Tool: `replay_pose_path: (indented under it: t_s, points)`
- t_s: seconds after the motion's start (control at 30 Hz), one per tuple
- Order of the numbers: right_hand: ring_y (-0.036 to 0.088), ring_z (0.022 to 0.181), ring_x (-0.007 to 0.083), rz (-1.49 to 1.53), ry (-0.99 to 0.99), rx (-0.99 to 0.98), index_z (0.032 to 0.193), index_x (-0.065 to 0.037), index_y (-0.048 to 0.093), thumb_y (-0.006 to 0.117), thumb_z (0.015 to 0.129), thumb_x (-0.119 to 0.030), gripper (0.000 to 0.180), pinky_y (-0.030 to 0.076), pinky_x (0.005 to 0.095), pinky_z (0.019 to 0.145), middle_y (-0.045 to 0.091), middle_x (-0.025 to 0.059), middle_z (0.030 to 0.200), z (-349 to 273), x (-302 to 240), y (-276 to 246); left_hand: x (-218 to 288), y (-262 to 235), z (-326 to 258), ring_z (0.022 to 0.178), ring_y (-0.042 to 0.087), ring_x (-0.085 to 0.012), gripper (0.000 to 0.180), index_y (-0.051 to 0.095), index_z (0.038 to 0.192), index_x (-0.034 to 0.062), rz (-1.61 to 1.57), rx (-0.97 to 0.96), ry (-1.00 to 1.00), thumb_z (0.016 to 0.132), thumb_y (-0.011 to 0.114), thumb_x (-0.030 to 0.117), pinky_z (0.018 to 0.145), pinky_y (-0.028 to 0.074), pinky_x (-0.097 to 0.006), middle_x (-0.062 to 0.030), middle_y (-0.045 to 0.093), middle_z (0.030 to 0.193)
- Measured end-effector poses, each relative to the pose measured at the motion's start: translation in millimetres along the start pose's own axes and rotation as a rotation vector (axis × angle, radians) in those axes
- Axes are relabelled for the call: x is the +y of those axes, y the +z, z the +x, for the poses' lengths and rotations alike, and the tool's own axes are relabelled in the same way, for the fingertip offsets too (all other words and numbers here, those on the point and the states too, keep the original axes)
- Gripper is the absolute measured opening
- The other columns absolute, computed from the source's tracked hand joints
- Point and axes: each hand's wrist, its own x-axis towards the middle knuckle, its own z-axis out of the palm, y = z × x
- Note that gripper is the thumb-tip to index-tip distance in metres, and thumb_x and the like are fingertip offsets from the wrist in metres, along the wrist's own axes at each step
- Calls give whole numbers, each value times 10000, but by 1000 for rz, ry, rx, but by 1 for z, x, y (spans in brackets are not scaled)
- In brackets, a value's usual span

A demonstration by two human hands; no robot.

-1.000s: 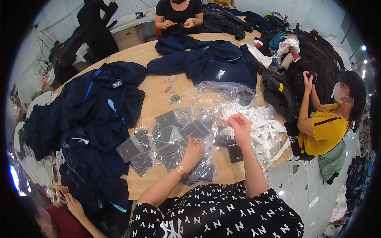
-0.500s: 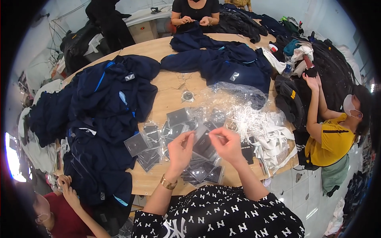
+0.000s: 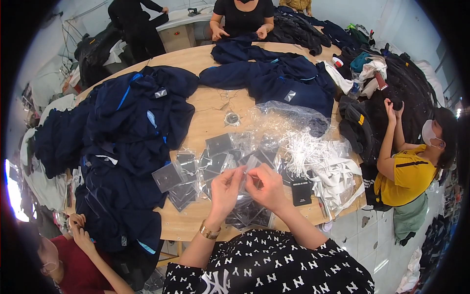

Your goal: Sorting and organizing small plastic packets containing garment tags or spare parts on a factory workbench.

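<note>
My left hand (image 3: 225, 192) and my right hand (image 3: 267, 186) meet above the near part of the table, fingertips pinched close together. Between them is a small clear plastic bag (image 3: 251, 161), its edge gripped in my left fingers. A tiny white bit shows at my right fingertips, too small to name. Beneath and around my hands lie several clear bags with dark cards (image 3: 167, 177) inside, some with white loops. To the right of my right hand are a loose black card (image 3: 302, 194) and a heap of white strings (image 3: 302, 153).
Dark blue garments (image 3: 122, 161) cover the table's left side, more blue garments (image 3: 289, 83) the far side. Crumpled plastic (image 3: 289, 115) and white straps (image 3: 338, 181) lie at right. Co-workers sit or stand left, right (image 3: 409, 171) and across (image 3: 243, 22).
My right hand has moved left and down to meet my left hand at the bag. The loose black card now shows fully. The person across has spread their hands apart.
</note>
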Motion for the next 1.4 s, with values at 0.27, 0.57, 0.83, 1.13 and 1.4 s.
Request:
replay_pose_path:
  t_s: [0.27,0.57,0.83,1.13,1.4]
  points:
    - [523,496,148,8,10,15,755,-22,548,612,695,-4,90,415,247,446,500,60,656,0,2,1,-6,-2,0,771,554,-81,249,600,1031,-25,-99,-31,-31,891,508,159,696,443,-210,-31,609,841]
    - [512,520,94,183,165,-33,775,-6,570,615,748,-33,59,408,225,473,540,39,660,1,-1,-2,-10,-5,-1,719,547,-77,155,560,911,-27,-173,16,-37,883,508,116,658,454,-211,-76,612,866]
    - [524,576,64,848,733,-194,860,10,608,619,799,-82,111,432,205,519,578,16,681,5,24,-23,18,-25,4,666,546,-100,88,409,885,32,-400,90,128,918,409,113,521,440,-200,-151,590,879]
    - [568,739,111,1454,795,-276,1120,59,519,509,869,-67,281,503,282,723,593,55,810,8,24,-29,32,-24,1,642,534,-90,66,512,837,-8,-504,83,193,834,564,33,597,456,-224,-73,585,776]
    - [583,754,120,1437,726,-287,1086,58,539,496,877,-83,256,517,315,743,600,70,826,10,17,-32,39,-18,-6,705,582,-109,94,558,889,-33,-409,25,100,810,583,11,665,482,-226,-91,615,810]
